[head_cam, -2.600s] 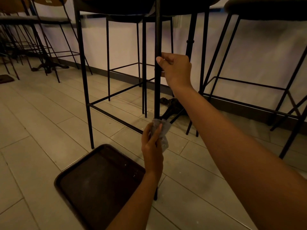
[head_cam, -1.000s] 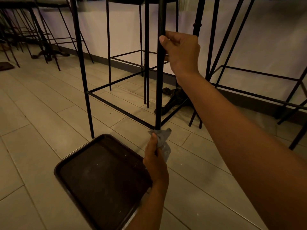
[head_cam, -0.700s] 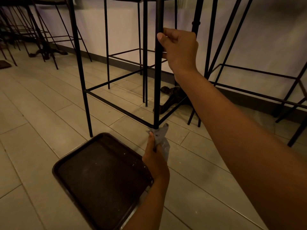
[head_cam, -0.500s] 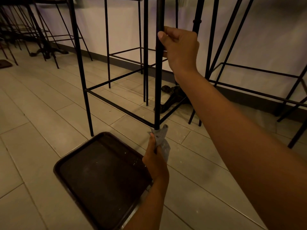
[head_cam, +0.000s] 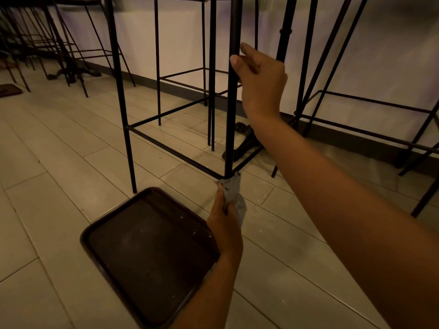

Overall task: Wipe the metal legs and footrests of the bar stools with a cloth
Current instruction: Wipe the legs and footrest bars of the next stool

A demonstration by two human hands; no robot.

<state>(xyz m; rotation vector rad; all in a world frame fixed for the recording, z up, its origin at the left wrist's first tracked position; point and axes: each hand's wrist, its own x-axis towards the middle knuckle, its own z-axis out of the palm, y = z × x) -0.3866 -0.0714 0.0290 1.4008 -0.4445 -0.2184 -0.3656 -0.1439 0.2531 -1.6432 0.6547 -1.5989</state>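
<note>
left hand (head_cam: 225, 224) fingers (head_cam: 220, 190) curled tight on a grey cloth (head_cam: 234, 193), cloth bunched round the front stool leg (head_cam: 231, 115) at the footrest bar (head_cam: 171, 150) corner, right hand (head_cam: 261, 84) higher up, thumb against the leg, fingers loosely curled, possibly not closed round it, dark tray (head_cam: 99, 236) on the tiled floor (head_cam: 59, 162) beside

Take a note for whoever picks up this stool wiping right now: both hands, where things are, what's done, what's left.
The left hand grips the cloth round the near leg, at its joint with the footrest bar.
The right hand holds that leg higher up, between thumb and fingers.
The tray lies on the floor by the stool.
Done: cannot tell which parts are clean.
Left, probably: the leg below the joint, the footrest bars, the other legs, the other stools.
</note>
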